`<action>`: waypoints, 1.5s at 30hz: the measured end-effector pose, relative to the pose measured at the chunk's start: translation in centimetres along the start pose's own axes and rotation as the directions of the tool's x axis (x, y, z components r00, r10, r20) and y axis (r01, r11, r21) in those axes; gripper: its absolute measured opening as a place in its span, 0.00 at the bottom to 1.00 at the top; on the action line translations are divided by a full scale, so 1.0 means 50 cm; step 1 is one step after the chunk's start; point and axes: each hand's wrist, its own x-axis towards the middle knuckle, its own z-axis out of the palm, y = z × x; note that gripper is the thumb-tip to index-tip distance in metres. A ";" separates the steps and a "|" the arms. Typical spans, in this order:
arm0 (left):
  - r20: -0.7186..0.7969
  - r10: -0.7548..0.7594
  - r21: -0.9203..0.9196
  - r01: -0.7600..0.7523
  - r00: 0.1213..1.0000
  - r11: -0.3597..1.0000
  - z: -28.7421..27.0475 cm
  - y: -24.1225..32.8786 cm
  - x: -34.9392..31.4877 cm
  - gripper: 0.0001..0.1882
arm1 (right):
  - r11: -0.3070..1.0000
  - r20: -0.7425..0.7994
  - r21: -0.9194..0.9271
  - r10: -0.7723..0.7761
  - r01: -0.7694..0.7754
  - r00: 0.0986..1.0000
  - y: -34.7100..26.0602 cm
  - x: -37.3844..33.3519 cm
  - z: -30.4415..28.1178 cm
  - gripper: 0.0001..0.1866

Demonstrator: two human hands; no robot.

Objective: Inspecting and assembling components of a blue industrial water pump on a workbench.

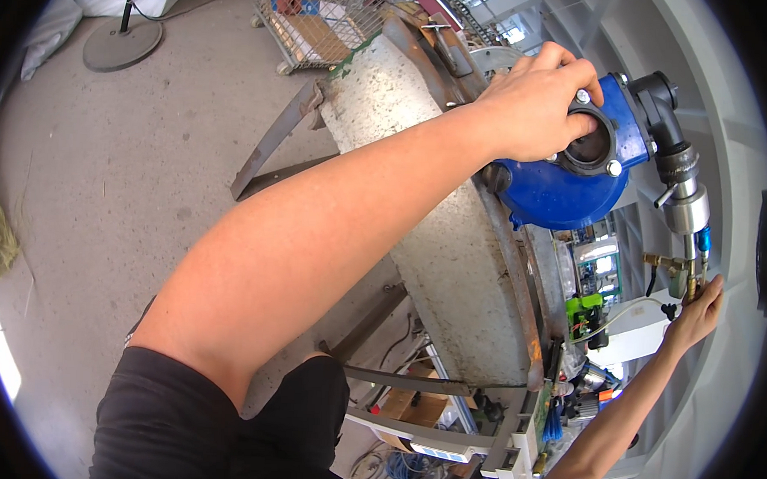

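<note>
A blue pump housing sits at the upper right, by the edge of a worn metal bench. My left hand grips its top: the thumb dips into the round opening of a black flange with bolts, while the fingers curl over the far side. From the pump a black elbow pipe leads to a silver metal coupling. Below that coupling hang a blue connector and brass fittings. My right hand is closed around the lower brass fittings, its palm partly turned away.
The bench top is scuffed pale metal with rusty edges. Tools lie at its far end. A wire cage cart stands behind on the floor. A green tool and thin hose are beside the bench. Cables lie below.
</note>
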 end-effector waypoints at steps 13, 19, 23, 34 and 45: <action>0.038 -0.025 -0.049 0.027 0.999 0.998 -0.003 -0.004 0.012 0.31 | 1.000 0.073 -0.005 0.008 -0.008 0.997 0.009 0.011 -0.013 0.23; 0.137 -0.036 0.014 0.034 0.990 0.999 -0.024 0.004 0.017 0.38 | 0.999 0.039 -0.040 0.024 -0.023 0.999 -0.011 0.000 0.002 0.24; 0.251 -0.071 0.018 0.068 0.965 0.997 -0.044 0.011 0.029 0.41 | 0.998 0.042 -0.063 -0.029 0.032 0.999 -0.022 -0.008 0.011 0.25; 0.265 -0.164 0.167 0.123 0.950 0.978 -0.046 0.038 0.037 0.41 | 0.996 0.039 -0.078 0.034 -0.031 0.999 -0.031 -0.008 0.010 0.24; 0.214 -0.174 0.086 0.159 0.961 0.984 -0.021 0.020 0.025 0.35 | 0.995 0.064 -0.089 0.059 -0.053 0.996 -0.035 0.004 0.004 0.25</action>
